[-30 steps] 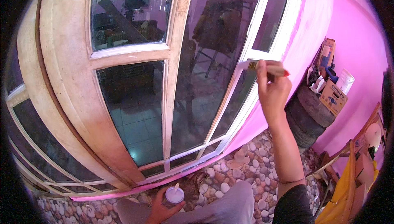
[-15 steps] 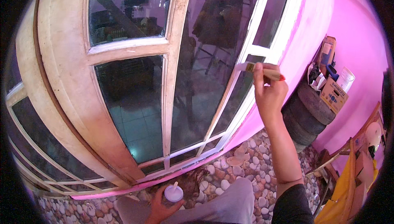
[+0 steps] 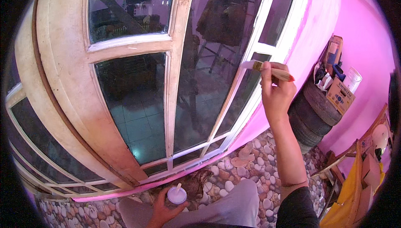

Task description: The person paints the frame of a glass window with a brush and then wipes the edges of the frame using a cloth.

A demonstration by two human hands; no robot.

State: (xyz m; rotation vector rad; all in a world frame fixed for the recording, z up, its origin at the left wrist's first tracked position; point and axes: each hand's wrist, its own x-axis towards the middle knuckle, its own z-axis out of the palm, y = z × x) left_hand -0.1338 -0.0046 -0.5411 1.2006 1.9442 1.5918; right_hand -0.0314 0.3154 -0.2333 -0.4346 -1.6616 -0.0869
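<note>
My right hand is closed round the wooden handle of a paintbrush, whose tip is red. The bristles touch a narrow upright bar of the window frame, beside the tall dark pane. That bar looks white above the brush and partly bare wood below it. Low in front of me, my left hand grips a small cup of whitish paint. A light-coloured stick stands up out of the cup.
Stacked tyres stand at the right by the pink wall, with a cardboard box and a clear tub on top. Nearer lies a yellow cloth by wooden pieces. The floor has a pebble pattern.
My right hand and the paintbrush have shifted slightly right and a little up along the bar. The left hand still holds the cup in nearly the same place.
</note>
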